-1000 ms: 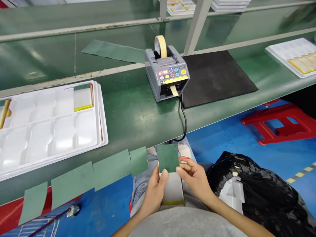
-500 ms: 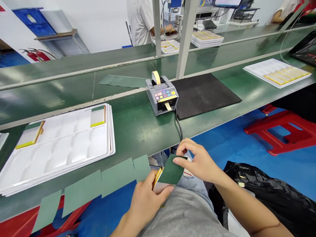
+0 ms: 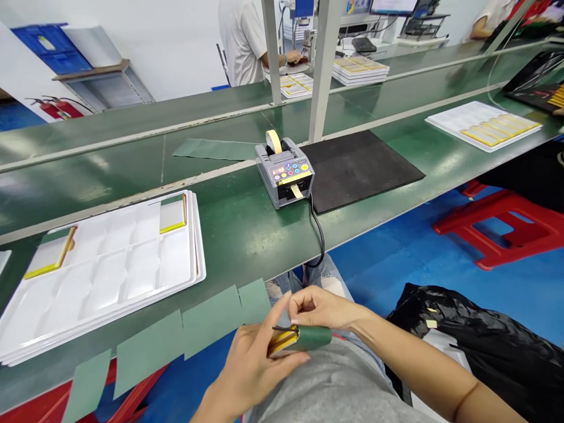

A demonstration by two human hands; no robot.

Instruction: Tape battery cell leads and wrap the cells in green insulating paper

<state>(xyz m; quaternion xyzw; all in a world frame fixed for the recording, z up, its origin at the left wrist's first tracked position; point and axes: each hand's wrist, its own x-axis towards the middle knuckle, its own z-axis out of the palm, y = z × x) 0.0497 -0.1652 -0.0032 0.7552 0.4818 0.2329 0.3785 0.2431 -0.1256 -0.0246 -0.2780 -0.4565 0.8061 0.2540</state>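
In front of my lap, my left hand (image 3: 255,364) is wrapped around a flat block with yellow edges (image 3: 284,342), which looks like a battery pack. A short dark lead sticks out at its end. A dark green sheet (image 3: 315,337) curves around the block's right side. My right hand (image 3: 328,308) is closed above it, fingertips pinched at the upper edge of the sheet; the exact contact is hidden. Pale green sheets (image 3: 211,320) hang in a row over the bench edge, left of my hands.
On the green bench (image 3: 238,252) stand a tape dispenser (image 3: 286,173), a black mat (image 3: 361,167) and stacked white trays (image 3: 118,264) holding two similar blocks. Another white tray (image 3: 449,120) lies at right. A black bag (image 3: 476,341) and red stool (image 3: 506,223) occupy the floor. A co-worker (image 3: 242,44) works opposite.
The green sheet lay flat over the block and now bends around its side. My right hand has moved left and down, closer to my left hand. The block has been turned edge-up.
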